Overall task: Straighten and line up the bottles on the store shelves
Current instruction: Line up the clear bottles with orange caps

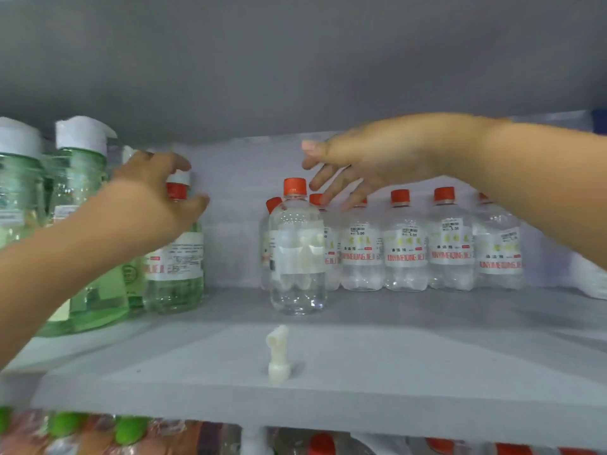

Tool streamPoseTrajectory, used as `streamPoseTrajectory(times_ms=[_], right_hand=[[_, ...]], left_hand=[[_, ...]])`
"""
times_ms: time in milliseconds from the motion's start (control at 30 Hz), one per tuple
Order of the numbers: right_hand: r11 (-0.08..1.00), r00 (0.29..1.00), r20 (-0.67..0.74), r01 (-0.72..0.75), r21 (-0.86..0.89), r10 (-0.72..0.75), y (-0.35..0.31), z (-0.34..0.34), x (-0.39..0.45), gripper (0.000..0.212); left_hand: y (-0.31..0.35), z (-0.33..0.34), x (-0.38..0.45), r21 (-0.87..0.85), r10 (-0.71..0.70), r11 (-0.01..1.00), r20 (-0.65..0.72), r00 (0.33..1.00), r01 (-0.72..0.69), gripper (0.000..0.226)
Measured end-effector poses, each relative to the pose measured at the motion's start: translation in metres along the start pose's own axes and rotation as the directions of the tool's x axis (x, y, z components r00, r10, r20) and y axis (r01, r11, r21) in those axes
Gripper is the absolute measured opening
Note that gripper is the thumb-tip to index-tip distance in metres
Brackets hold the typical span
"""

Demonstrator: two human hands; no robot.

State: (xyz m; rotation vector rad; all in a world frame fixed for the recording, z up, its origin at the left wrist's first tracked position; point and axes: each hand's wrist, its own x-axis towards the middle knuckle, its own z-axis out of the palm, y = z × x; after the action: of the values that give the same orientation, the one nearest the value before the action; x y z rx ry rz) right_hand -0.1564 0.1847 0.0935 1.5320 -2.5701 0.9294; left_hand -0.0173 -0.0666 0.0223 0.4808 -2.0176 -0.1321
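Observation:
On the grey shelf [394, 339] stand several clear bottles with red caps. One clear bottle [297, 257] stands forward of the row [405, 244] behind it. My left hand [147, 205] curls round the neck of a red-capped bottle [179, 267] at the left, beside the tall green bottles [82, 224]. My right hand [354, 162] hovers with spread fingers above the caps of the row, holding nothing; its fingertips are close to two caps.
A white plastic peg [277, 354] sticks up from the shelf near its front edge. The shelf above hangs low over the bottle caps. Below, the lower shelf holds packs with green caps [131, 430] and red caps [323, 444].

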Motion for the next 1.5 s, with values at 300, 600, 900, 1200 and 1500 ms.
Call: streamPoseTrajectory(times_ms=[300,600,900,1200,1500], right_hand=[[0.937,0.987,-0.087,-0.156,-0.312,0.135,-0.024,0.064,0.018,0.075],[0.928,0.967,-0.024,-0.25,-0.277,0.254,-0.01,0.039,0.016,0.082],[0.921,0.951,0.047,-0.284,-0.267,0.307,0.015,0.023,0.038,0.078],[0.991,0.989,-0.079,-0.129,-0.042,0.126,0.037,0.042,0.03,0.075],[0.998,0.988,-0.145,-0.056,0.025,0.059,0.03,0.066,0.034,0.061]], left_hand=[[-0.012,0.006,-0.009,-0.04,-0.156,0.984,0.269,0.951,0.172,0.043],[0.017,0.02,0.023,0.001,0.108,0.992,0.496,0.861,-0.124,0.062],[0.033,0.058,0.034,-0.113,0.18,0.983,0.495,0.85,-0.142,0.074],[-0.001,0.06,0.032,-0.424,0.213,0.898,0.661,0.72,0.123,0.048],[0.001,0.064,0.027,-0.431,0.192,0.893,0.622,0.759,0.128,0.059]])
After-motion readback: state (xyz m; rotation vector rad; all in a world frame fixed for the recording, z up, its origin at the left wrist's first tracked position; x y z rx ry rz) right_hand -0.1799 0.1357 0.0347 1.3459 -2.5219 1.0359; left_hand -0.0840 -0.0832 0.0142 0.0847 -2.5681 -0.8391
